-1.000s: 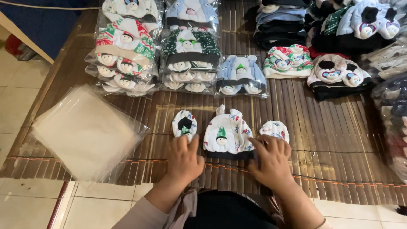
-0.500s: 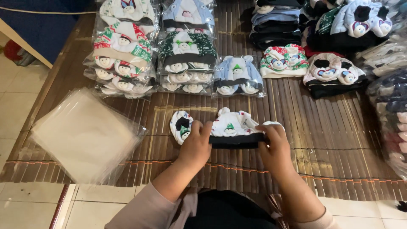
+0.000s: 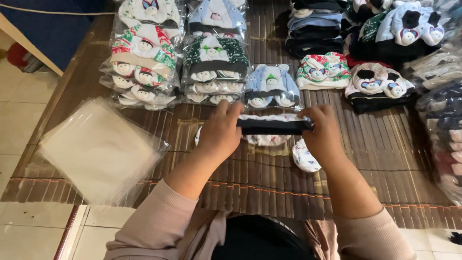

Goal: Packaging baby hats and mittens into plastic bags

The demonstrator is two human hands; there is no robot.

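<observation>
My left hand and my right hand hold a small white patterned baby hat between them by its black band, lifted off the brown slatted mat. The band faces me and is pulled straight. A small white patterned mitten lies on the mat just below my right hand. Another small white piece peeks out behind my left hand, mostly hidden.
A stack of clear plastic bags lies at the left. Bagged hat sets are piled at the back left and centre. Loose folded hats stand at the back right. Pale floor tiles border the mat.
Both hands took hold of the hat lying on the mat and raised it, turning its black band toward me. One mitten stayed on the mat.
</observation>
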